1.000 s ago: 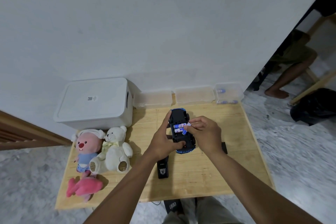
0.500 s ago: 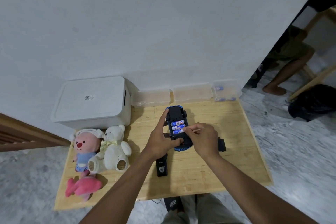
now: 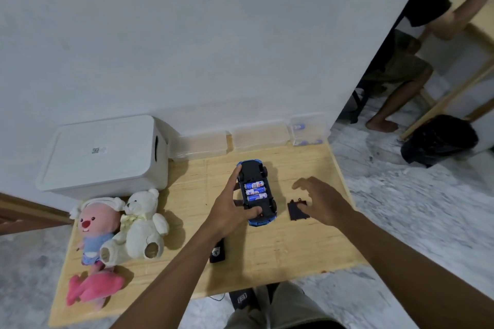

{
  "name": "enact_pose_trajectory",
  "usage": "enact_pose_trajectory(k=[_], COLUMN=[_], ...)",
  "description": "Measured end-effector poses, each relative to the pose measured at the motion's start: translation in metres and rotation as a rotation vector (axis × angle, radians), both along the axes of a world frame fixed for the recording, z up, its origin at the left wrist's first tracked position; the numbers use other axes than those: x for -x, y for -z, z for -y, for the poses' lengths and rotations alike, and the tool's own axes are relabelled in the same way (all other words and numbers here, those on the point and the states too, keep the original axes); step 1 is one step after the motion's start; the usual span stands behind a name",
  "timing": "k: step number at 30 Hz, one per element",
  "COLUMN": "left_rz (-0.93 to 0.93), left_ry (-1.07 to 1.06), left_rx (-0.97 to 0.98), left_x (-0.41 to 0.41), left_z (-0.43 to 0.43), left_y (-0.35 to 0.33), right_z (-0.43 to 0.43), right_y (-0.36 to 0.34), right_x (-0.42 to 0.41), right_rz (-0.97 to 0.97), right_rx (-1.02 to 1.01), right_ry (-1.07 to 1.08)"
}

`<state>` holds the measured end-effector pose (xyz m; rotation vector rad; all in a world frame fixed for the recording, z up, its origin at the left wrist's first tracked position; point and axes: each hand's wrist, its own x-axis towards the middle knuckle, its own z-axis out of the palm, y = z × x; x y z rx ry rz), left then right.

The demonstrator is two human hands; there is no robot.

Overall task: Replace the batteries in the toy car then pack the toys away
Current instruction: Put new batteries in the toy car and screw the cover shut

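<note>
A blue toy car (image 3: 256, 171) lies upside down on the wooden table (image 3: 294, 243). Three blue-and-white batteries (image 3: 256, 191) sit in its open bay. My left hand (image 3: 232, 208) grips the car, index finger along its left side and thumb on its near end. My right hand (image 3: 319, 199) hovers with fingers spread just over the black battery cover (image 3: 295, 211), which lies flat to the right of the car. A black remote (image 3: 217, 251) lies partly under my left forearm.
A white lidded storage box (image 3: 104, 152) stands at the back left. Three clear plastic tubs (image 3: 258, 135) line the wall; the rightmost holds batteries (image 3: 307, 141). A pink-faced plush (image 3: 95, 224), a white teddy bear (image 3: 140, 224) and a pink plush (image 3: 92, 290) lie at the left. Another person sits at the far right.
My right hand has left the battery bay and moved right to above the battery cover, fingers now spread. All three batteries lie seated in the car. My left hand still grips the car.
</note>
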<state>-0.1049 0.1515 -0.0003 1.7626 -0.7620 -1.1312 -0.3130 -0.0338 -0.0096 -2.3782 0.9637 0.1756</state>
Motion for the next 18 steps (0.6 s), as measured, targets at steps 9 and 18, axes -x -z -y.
enact_pose_trajectory(k=[9, 18], left_rz=[0.002, 0.017], left_ry=[-0.024, -0.045], left_rx=[-0.057, -0.052], left_x=[0.023, 0.041], left_z=[0.011, 0.016], left_y=[0.01, 0.023], right_z=[0.007, 0.008], right_y=[0.053, 0.057], right_x=[0.023, 0.027], right_rz=[-0.076, 0.043], right_rx=[0.117, 0.296], right_ry=[-0.18, -0.164])
